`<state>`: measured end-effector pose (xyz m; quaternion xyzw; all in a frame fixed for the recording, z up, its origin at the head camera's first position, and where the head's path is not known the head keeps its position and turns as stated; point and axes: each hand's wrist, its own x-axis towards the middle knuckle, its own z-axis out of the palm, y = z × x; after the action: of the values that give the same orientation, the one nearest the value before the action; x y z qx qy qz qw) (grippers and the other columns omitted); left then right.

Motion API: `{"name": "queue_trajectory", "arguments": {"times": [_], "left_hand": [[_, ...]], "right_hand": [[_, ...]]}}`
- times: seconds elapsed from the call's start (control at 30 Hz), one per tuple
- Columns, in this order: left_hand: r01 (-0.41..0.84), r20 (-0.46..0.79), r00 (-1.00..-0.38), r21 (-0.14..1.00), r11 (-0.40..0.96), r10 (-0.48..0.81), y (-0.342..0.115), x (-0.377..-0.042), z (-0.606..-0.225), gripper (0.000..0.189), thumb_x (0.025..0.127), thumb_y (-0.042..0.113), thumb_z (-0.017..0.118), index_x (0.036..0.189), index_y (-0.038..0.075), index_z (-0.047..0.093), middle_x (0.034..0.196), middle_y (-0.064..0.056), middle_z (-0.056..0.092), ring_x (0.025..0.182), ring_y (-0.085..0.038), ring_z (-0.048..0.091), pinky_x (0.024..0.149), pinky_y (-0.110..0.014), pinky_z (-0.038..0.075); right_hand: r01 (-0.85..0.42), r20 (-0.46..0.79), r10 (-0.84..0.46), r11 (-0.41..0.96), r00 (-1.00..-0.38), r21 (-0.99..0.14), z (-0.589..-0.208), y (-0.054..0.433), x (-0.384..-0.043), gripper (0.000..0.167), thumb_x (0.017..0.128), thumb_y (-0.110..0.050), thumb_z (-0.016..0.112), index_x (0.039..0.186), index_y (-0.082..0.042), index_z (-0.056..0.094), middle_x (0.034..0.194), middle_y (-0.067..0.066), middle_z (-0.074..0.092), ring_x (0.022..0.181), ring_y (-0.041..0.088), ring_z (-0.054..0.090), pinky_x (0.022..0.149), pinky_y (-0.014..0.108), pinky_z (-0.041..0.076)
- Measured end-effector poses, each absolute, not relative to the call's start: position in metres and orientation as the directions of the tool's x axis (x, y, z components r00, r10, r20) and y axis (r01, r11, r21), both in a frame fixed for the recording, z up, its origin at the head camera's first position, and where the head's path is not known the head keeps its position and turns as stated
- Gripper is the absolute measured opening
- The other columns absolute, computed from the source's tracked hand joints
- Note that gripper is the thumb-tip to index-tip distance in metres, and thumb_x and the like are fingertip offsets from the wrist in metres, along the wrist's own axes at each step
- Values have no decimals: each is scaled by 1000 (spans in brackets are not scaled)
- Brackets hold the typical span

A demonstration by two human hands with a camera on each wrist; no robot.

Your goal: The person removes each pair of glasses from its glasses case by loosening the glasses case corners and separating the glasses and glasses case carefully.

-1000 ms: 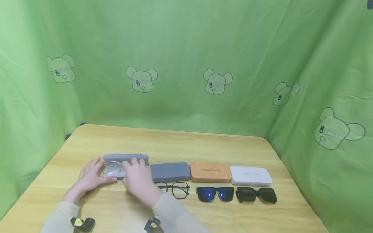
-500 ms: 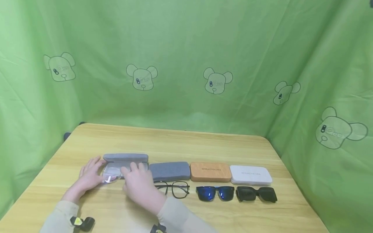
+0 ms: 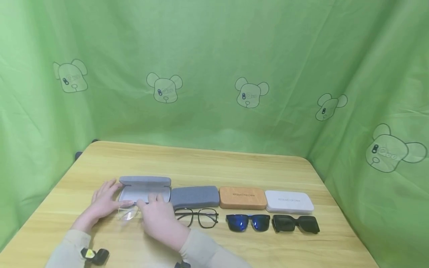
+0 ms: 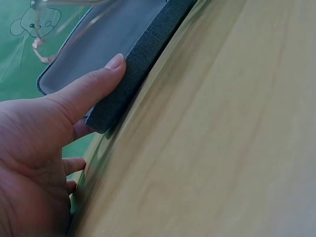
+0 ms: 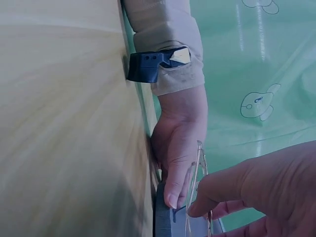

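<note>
A grey eyeglass case (image 3: pixel 145 181) lies at the left of the table with its lid raised, showing a pale lining. My left hand (image 3: pixel 104 201) grips its left end; in the left wrist view the thumb (image 4: pixel 101 81) presses on the front wall and the other fingers go round the end. My right hand (image 3: pixel 162 221) pinches a pair of thin-framed eyeglasses (image 3: pixel 129 213) with clear lenses, just in front of the case's front edge. The right wrist view shows the thin gold frame (image 5: pixel 199 158) upright between thumb and fingers, its far part hidden by the hand.
Right of the open case lie a closed blue-grey case (image 3: pixel 195 197), an orange case (image 3: pixel 242 198) and a white case (image 3: pixel 289 201). Before them sit black-framed eyeglasses (image 3: pixel 207 218), blue-lensed sunglasses (image 3: pixel 248 222) and black sunglasses (image 3: pixel 296 224). Green curtain (image 3: pixel 214 111) surrounds the table.
The thin-framed eyeglasses have come out of the open case toward me, pinched in my right hand, and the case's lining now shows. My left hand has stayed on the case.
</note>
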<state>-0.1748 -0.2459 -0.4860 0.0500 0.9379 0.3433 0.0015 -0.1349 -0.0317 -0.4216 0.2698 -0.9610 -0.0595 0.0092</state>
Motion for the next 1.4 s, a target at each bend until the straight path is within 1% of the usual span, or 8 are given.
{"name": "queue_trajectory", "arguments": {"times": [0.2,0.37,0.67,1.03,1.13,1.4], "left_hand": [[105,42,-994,650,753,102,-247,-174,-486,87,76,44,78,137,-8,43,150,-41,16,136,-64,8,106,-78,2],[116,54,-993,649,752,106,-247,-174,-486,85,77,43,77,137,-7,43,149,-41,18,135,-64,10,106,-78,4],[110,47,-993,654,748,106,-247,-174,-487,86,77,43,77,137,-8,43,150,-41,17,136,-64,9,107,-77,3],[111,50,-993,645,756,103,-247,-176,-487,86,77,43,77,138,-7,43,150,-41,18,136,-64,10,106,-77,4],[109,49,-994,644,757,101,-247,-176,-487,86,77,43,77,138,-7,43,150,-41,18,136,-64,10,106,-77,4],[107,49,-994,644,758,99,-247,-176,-487,86,77,43,77,138,-6,44,150,-40,18,136,-64,10,106,-77,4]], "right_hand": [[-521,-11,-526,839,-850,153,-428,-33,-135,42,82,-31,73,120,-38,57,107,-5,61,93,14,58,63,30,57],[-527,-8,-531,838,-847,143,-430,-33,-134,39,84,-28,70,120,-37,59,107,-5,62,92,14,58,64,31,57],[-537,10,-543,832,-840,137,-436,-33,-135,25,89,-28,65,114,-34,63,102,-4,63,88,14,59,65,33,58],[-545,34,-556,823,-831,160,-442,-33,-137,25,89,-30,66,114,-34,64,100,-4,63,85,12,59,62,31,57],[-543,37,-555,824,-831,160,-443,-33,-137,24,90,-30,65,113,-34,64,100,-5,63,85,12,59,63,32,57],[-544,53,-559,822,-828,169,-446,-33,-139,22,88,-29,66,109,-33,64,98,-5,62,82,11,57,63,31,56]]}}
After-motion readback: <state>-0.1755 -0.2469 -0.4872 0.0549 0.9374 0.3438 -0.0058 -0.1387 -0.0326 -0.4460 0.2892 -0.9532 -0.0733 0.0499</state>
